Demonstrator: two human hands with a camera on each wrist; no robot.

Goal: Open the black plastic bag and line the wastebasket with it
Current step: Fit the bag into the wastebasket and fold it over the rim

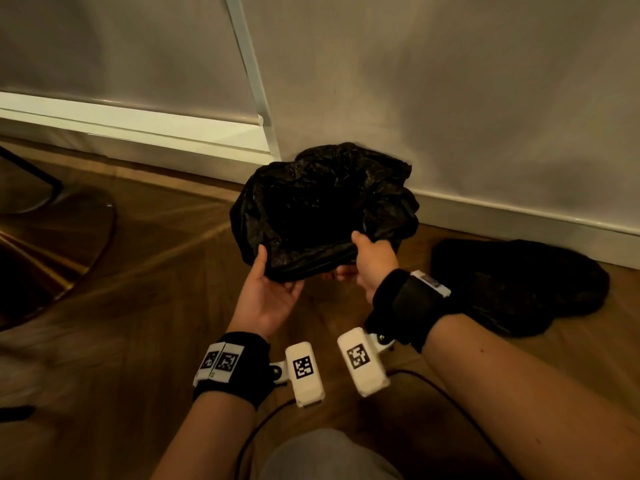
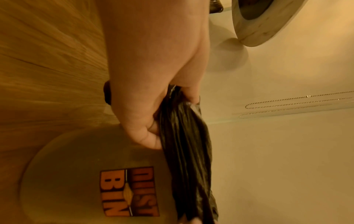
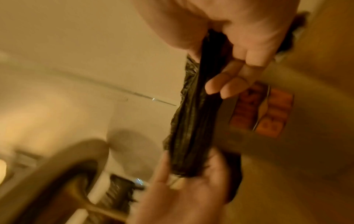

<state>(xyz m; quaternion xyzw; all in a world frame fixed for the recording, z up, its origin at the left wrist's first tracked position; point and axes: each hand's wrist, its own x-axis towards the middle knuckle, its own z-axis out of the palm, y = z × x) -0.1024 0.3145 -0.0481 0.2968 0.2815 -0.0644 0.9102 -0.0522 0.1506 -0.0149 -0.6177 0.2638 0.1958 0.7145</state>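
My left hand [image 1: 273, 292] pinches the near hem of the black plastic bag [image 1: 322, 209], thumb on top and fingers [image 2: 147, 136] curled beneath. My right hand [image 1: 375, 261] clamps the same hem just to its right, so I can likely stretch it down over the rim. The bag already drapes open over the wastebasket [image 2: 76, 174], labelled "DUST BIN", standing on the wooden floor [image 1: 145, 271] against the far wall [image 1: 450, 98].
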